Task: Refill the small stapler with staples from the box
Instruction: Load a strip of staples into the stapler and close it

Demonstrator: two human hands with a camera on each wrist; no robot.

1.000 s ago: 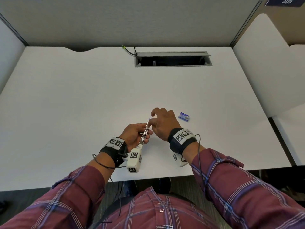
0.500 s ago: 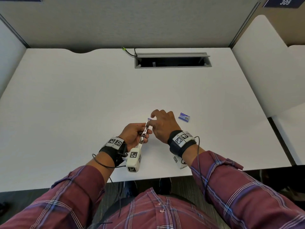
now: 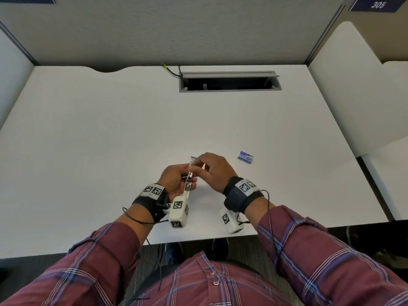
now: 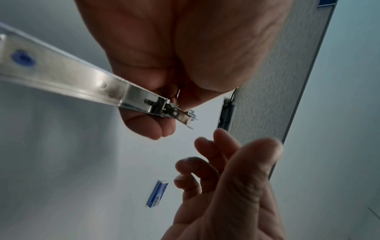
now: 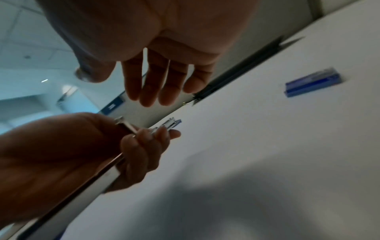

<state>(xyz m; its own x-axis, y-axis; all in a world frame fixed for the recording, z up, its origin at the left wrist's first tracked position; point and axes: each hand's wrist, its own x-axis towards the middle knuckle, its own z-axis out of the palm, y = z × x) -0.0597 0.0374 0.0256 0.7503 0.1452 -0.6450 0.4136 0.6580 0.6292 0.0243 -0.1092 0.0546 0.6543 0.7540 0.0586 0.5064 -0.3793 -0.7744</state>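
The stapler (image 4: 61,78) was bright, glossy metal with a small blue plastic stud near its wide end. The staple box (image 3: 245,156) looked like printed blue card. Beneath it, the desk (image 3: 110,129) was smooth, matt white; behind the desk stood a rough, fabric-like partition (image 4: 265,81).

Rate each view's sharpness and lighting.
Head view: evenly lit, sharp, wide-angle bowing at the edges of the white desk. Left wrist: silver metal stapler blurred close up, glaring. Right wrist: motion-smeared, small blue staple box soft, hands dark.
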